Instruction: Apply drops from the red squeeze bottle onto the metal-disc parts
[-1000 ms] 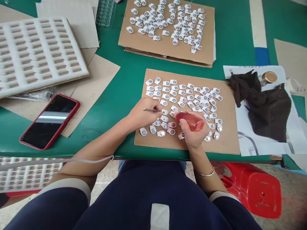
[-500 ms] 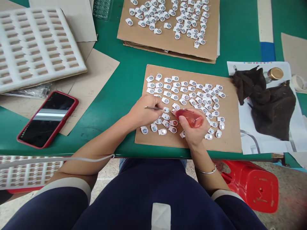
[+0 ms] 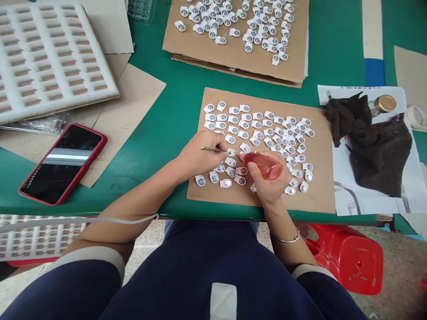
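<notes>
Rows of small white pieces with round silvery centres lie on a brown cardboard sheet [image 3: 313, 200]. My left hand [image 3: 203, 153] is closed around thin metal tweezers [image 3: 211, 150], over the left part of the sheet. In my right hand [image 3: 271, 178] is a soft bottle of red liquid [image 3: 265, 165], its narrow end pointing left towards the tweezers. One white piece [image 3: 231, 152] lies at my left fingertips, between the two hands. Whether the bottle's tip touches anything is too small to tell.
Behind is a cardboard stack [image 3: 200, 49] with more white pieces. A red-cased phone [image 3: 63, 164] and a white slotted tray [image 3: 43, 58] are at left. Dark cloth [image 3: 380, 155] and a gold-lidded jar [image 3: 385, 103] lie at right. A red stool [image 3: 360, 262] stands below the table.
Both hands keep nearly the same place and hold. The view has shifted slightly; nothing else has visibly moved.
</notes>
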`<state>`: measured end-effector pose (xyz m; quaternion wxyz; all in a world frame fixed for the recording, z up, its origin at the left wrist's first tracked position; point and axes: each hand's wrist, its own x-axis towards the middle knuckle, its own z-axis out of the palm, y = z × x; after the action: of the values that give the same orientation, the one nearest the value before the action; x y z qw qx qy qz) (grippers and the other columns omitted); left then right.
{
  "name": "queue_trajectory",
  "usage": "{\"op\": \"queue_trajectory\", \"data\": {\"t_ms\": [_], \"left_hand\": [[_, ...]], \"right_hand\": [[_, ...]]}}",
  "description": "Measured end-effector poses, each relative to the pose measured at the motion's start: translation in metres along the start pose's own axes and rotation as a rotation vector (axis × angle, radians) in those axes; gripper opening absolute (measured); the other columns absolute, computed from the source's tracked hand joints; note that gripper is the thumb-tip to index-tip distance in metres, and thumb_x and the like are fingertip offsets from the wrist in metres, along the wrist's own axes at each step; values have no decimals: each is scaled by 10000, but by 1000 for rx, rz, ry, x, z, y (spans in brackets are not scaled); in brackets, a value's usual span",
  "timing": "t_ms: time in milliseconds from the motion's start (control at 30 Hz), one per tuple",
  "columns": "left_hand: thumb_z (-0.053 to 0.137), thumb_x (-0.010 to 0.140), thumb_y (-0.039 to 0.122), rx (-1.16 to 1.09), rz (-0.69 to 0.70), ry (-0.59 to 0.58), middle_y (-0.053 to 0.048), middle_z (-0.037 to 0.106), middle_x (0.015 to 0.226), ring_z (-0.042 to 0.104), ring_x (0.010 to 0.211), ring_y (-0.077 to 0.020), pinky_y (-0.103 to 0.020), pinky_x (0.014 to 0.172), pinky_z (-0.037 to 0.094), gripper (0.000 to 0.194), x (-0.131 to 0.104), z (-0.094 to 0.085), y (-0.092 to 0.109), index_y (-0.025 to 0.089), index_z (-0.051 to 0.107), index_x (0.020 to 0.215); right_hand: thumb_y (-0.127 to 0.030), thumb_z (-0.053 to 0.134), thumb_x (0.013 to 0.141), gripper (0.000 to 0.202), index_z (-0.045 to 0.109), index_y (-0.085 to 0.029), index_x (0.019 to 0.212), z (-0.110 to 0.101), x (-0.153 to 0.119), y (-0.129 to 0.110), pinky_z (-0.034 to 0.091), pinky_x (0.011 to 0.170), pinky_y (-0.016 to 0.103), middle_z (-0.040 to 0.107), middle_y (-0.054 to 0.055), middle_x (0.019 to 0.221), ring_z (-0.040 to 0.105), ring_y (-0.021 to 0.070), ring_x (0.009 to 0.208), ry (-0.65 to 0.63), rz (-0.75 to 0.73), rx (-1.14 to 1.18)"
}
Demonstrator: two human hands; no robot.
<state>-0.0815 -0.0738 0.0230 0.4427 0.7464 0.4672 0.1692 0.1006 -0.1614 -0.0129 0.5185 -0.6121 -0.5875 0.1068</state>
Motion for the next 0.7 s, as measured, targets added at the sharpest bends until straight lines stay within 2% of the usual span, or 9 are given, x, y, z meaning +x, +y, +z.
{"op": "queue_trajectory", "data": {"t_ms": [200,700], "left_hand": [[605,676,211,2,-7,6,10,627,614,556,575,-112,-218,502,368,83,1,0,0,152,644,631],[615,661,213,-61,-41,13,-4,619,609,539,533,-109,-218,477,371,92,2,0,0,143,619,600]], "right_hand": [[-267,740,666,333,606,-178,958,-1,-1,0,507,770,359,627,45,890,605,160,826,-13,-44,-16],[-298,727,679,298,611,-182,927,-3,-1,-3,507,746,350,639,40,863,605,158,798,-34,-31,-45]]}}
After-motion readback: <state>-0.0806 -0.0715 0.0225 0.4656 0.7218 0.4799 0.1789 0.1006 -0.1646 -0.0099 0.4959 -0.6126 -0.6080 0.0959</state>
